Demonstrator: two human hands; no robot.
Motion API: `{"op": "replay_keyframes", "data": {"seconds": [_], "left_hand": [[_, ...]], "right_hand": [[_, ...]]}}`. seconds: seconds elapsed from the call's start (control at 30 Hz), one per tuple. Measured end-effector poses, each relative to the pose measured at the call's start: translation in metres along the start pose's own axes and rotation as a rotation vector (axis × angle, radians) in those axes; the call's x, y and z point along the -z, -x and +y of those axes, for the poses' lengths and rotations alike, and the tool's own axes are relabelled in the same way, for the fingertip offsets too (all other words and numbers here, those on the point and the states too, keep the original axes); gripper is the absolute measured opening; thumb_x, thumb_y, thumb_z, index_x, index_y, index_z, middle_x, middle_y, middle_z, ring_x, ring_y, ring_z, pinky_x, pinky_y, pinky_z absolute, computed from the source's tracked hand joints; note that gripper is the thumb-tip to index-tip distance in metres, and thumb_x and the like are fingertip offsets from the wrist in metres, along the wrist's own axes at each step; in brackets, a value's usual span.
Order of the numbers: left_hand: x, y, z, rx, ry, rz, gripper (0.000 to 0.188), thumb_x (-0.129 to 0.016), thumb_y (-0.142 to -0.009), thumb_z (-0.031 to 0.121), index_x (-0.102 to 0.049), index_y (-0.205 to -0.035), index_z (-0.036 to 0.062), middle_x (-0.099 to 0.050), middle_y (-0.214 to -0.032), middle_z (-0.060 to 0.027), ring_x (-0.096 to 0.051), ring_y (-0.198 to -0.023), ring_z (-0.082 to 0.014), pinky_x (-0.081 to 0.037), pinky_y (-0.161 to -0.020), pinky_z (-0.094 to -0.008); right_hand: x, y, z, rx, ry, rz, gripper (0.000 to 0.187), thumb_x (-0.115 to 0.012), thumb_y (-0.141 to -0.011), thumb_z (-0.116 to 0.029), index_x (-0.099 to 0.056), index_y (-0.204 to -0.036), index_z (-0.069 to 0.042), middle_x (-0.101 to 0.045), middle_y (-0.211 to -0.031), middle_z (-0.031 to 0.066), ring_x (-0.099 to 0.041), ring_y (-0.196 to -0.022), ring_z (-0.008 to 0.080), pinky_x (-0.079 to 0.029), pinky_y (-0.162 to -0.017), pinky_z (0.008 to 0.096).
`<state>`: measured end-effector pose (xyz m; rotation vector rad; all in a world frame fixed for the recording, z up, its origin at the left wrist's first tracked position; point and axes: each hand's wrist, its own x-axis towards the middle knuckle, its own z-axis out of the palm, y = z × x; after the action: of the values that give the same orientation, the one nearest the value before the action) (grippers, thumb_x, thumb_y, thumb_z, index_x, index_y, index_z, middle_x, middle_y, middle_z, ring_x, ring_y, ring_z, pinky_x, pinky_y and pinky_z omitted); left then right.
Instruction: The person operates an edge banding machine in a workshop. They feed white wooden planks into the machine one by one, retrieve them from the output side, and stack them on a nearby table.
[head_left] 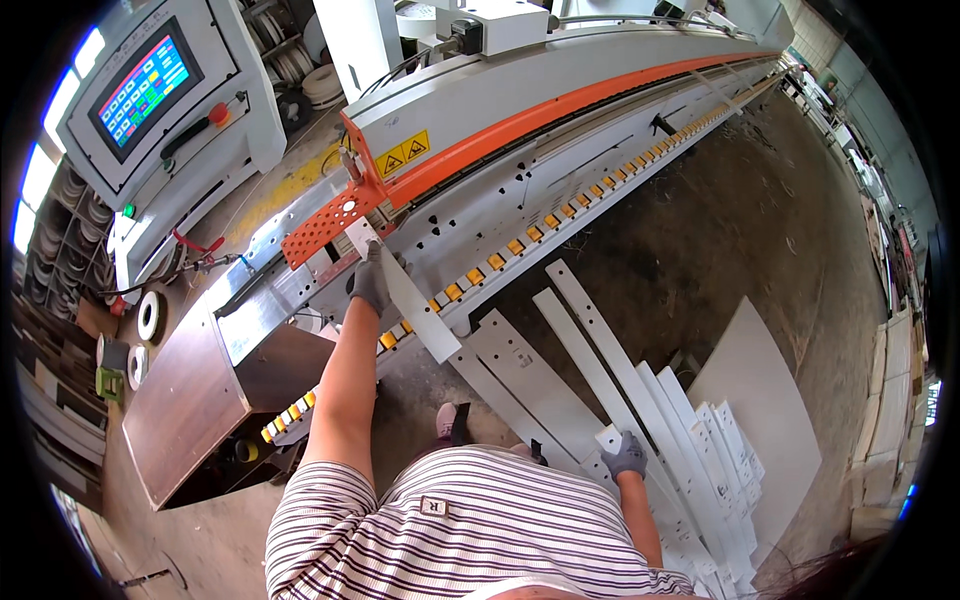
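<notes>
My left hand (371, 282), in a grey glove, is closed on a narrow white board (418, 305). The board's far end reaches in beside the orange perforated guard (330, 222) of a long edge-banding machine (560, 85). Its near end sticks out over the row of yellow rollers (497, 262). My right hand (626, 457), also gloved, is low on the right, with its fingers bent round the end of another white board (607, 437). That board lies among stacked white strips (520, 365), several with drilled holes. My right palm and thumb are partly hidden.
A control cabinet with a lit touch screen (146, 92) stands at the upper left. Below it is a brown wooden box (190, 410) by the machine's end. A large pale panel (765, 410) leans at the right of the strips. Rolls of banding (150, 316) lie on the left floor.
</notes>
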<state>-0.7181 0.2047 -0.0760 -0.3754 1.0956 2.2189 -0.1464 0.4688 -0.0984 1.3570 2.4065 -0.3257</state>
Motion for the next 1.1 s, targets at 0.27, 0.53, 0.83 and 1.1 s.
{"op": "replay_keyframes", "data": {"seconds": [0.27, 0.53, 0.83, 1.1], "left_hand": [[-0.068, -0.036, -0.028, -0.031, 0.019, 0.046, 0.04, -0.053, -0.09, 0.047, -0.047, -0.104, 0.0101, -0.053, -0.083, -0.0085, -0.055, -0.075, -0.0251, -0.051, -0.085, -0.0499], [-0.027, -0.186, -0.049, -0.111, -0.07, -0.281, 0.046, -0.051, -0.086, 0.059, -0.049, -0.098, 0.0151, -0.058, -0.081, -0.0081, -0.059, -0.071, -0.0277, -0.051, -0.07, -0.0452], [-0.109, 0.016, -0.077, -0.545, -0.894, -0.284, 0.045, -0.051, -0.094, 0.023, -0.038, -0.13, -0.0019, -0.046, -0.13, -0.0144, -0.045, -0.12, -0.0242, -0.037, -0.101, -0.0342], [-0.091, 0.176, -0.165, 0.252, -0.678, -0.685, 0.047, -0.057, -0.092, 0.036, -0.051, -0.122, -0.0007, -0.058, -0.108, -0.0097, -0.06, -0.094, -0.0197, -0.055, -0.077, -0.0333]], "right_hand": [[0.012, 0.004, 0.006, -0.019, -0.078, -0.017, 0.057, -0.076, -0.064, -0.041, -0.053, -0.106, -0.011, -0.06, -0.105, 0.0136, -0.058, -0.1, 0.0308, -0.047, -0.085, 0.0426], [0.064, 0.032, -0.04, 0.109, -0.292, -0.106, 0.074, -0.072, -0.066, -0.042, -0.047, -0.126, -0.006, -0.053, -0.121, 0.0191, -0.053, -0.111, 0.033, -0.043, -0.095, 0.0399], [0.078, 0.005, -0.111, 0.354, -0.426, 0.035, 0.065, -0.069, -0.071, -0.036, -0.047, -0.122, -0.003, -0.05, -0.12, 0.0189, -0.052, -0.109, 0.0347, -0.042, -0.095, 0.0394], [0.114, -0.001, -0.195, 0.584, -0.309, 0.014, 0.066, -0.066, -0.072, -0.042, -0.045, -0.122, -0.005, -0.052, -0.118, 0.0179, -0.055, -0.108, 0.0334, -0.045, -0.091, 0.041]]}}
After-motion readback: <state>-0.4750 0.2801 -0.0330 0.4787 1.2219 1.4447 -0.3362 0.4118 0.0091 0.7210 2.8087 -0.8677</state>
